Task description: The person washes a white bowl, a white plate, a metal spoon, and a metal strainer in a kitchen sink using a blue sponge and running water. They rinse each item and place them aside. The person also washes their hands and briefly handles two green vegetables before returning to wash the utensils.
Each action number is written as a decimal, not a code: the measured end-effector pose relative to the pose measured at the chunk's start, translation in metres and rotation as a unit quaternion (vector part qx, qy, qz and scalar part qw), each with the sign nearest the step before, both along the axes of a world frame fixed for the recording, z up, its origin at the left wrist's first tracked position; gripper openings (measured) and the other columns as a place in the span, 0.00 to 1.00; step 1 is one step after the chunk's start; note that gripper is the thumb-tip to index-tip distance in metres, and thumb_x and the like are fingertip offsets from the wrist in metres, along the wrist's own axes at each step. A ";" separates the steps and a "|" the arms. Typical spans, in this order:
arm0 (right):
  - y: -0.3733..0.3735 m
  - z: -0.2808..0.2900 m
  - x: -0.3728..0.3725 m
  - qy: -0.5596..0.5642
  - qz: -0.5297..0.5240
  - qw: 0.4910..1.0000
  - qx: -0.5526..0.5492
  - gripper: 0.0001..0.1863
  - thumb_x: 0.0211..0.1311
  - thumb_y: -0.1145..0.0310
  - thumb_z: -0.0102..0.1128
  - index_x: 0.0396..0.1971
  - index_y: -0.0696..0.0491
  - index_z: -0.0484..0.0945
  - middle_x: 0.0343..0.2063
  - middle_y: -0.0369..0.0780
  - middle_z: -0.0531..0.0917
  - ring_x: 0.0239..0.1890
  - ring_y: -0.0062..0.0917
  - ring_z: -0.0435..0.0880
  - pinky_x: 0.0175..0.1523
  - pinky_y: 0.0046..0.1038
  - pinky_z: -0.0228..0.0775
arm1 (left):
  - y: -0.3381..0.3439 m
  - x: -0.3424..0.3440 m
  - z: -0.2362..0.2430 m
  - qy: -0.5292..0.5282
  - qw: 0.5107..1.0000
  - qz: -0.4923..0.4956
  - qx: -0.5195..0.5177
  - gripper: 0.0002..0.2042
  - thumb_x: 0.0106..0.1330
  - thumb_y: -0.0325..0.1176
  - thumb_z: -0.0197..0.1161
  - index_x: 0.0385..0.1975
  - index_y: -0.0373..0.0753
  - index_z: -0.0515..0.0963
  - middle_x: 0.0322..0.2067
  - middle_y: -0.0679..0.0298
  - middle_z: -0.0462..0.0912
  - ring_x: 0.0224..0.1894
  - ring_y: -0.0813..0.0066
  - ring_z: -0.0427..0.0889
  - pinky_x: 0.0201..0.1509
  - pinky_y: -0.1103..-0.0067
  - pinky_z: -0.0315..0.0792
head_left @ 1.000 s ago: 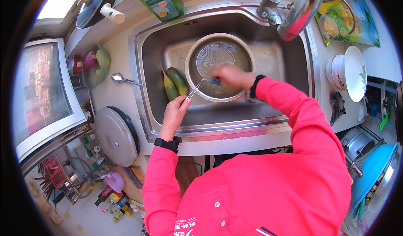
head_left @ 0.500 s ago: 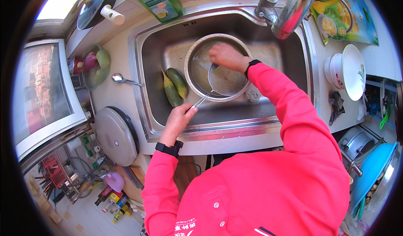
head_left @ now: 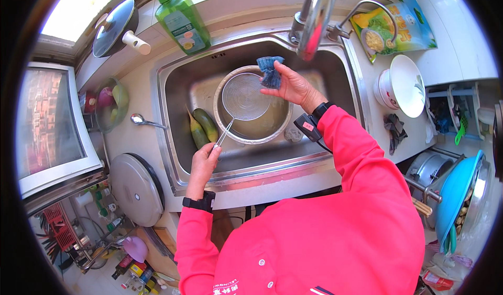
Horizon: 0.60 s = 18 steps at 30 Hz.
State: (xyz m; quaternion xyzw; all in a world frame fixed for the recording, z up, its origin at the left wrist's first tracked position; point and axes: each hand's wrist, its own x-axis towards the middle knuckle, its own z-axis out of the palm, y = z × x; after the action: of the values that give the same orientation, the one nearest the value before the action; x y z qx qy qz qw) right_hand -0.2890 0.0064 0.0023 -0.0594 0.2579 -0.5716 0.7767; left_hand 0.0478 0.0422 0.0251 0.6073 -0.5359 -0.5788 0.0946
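My left hand [head_left: 204, 162] grips the metal handle of a round wire skimmer [head_left: 246, 97]. The skimmer's coiled mesh is held over a metal basin [head_left: 255, 140] with cloudy water inside. My right hand [head_left: 296, 88] pinches a crumpled blue scrubbing cloth [head_left: 270, 72] above the basin's far right rim. The basin stands in a stainless steel sink [head_left: 325, 147]. Left of it in the sink lie two long green vegetables [head_left: 205, 125], one with a thin root tip. A greyish wad [head_left: 293, 133] rests at the basin's lower right.
A tall faucet [head_left: 317, 22] rises behind the sink, beside a green pump bottle [head_left: 182, 25]. On the left counter are a spoon [head_left: 148, 121] and a round grey lid [head_left: 135, 190]. To the right stand white bowls [head_left: 408, 86] and a dark rag [head_left: 394, 132].
My right hand has come up out of the basin, and the blue cloth now shows in it. The skimmer has risen from the water, its mesh now face up above the basin.
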 end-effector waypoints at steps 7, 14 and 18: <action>0.042 -0.005 -0.015 0.326 -0.040 0.937 0.118 0.13 0.65 0.63 0.50 0.45 0.52 0.73 0.23 0.33 0.76 0.25 0.16 0.76 0.28 0.20 0.72 | 0.015 0.015 0.000 0.057 0.998 0.006 0.002 0.12 0.63 0.38 0.59 0.38 0.37 0.77 0.16 0.76 0.68 0.16 0.90 0.63 0.17 0.88 0.56; 0.080 -0.066 -0.063 0.716 0.159 0.675 0.081 0.09 0.60 0.71 0.48 0.35 0.56 0.78 0.24 0.43 0.80 0.20 0.29 0.79 0.27 0.30 0.72 | 0.019 0.021 -0.009 0.061 0.998 -0.004 -0.009 0.11 0.64 0.37 0.58 0.38 0.36 0.76 0.17 0.76 0.68 0.14 0.91 0.62 0.15 0.88 0.55; 0.092 -0.098 -0.086 0.771 0.236 0.580 0.119 0.09 0.54 0.70 0.52 0.33 0.55 0.79 0.29 0.49 0.81 0.29 0.41 0.81 0.34 0.37 0.72 | 0.023 0.023 -0.008 0.040 0.999 -0.005 -0.010 0.11 0.64 0.38 0.58 0.39 0.36 0.76 0.16 0.76 0.68 0.15 0.91 0.62 0.16 0.89 0.55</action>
State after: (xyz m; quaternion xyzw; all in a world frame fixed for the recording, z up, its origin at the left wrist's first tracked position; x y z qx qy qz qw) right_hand -0.3747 0.0989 -0.0953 -0.4431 0.8023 -0.0717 0.3936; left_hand 0.0706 0.0652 0.0173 0.5796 -0.5408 -0.5978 0.1190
